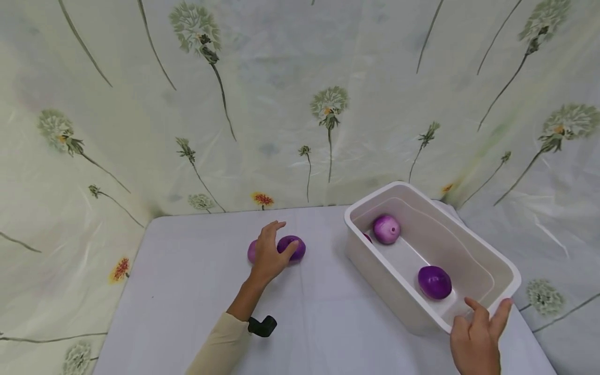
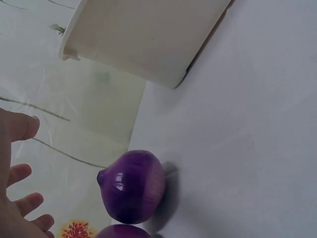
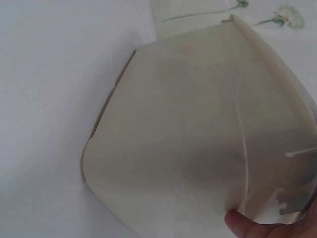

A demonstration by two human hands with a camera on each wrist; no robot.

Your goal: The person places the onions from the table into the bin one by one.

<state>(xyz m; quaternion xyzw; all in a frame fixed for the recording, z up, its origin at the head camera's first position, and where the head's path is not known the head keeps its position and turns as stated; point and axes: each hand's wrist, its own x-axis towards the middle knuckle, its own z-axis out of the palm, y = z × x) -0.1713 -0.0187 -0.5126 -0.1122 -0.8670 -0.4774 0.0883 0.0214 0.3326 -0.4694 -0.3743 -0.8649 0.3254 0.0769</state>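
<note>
My left hand (image 1: 268, 258) reaches over two purple onions on the white table, fingers spread. The right-hand onion (image 1: 300, 251) is partly behind the thumb; the paler left-hand onion (image 1: 251, 252) is mostly covered by the hand. In the left wrist view a gap shows between the fingers and the nearer onion (image 2: 132, 187). My right hand (image 1: 477, 344) grips the near end of a whitish plastic bin (image 1: 377, 278), some fingers over its rim and one digit against the outer wall. Inside lie a dark purple onion (image 1: 435, 283), a pinkish one (image 1: 386, 229) and a sliver of another (image 1: 367, 237).
The bin stands angled on the right of the table (image 1: 187, 297), which has a white cover. Behind and at both sides hangs a floral curtain (image 1: 272, 130) reaching the table's back edge. A dark wrist-worn device (image 1: 262, 326) sits at the left cuff.
</note>
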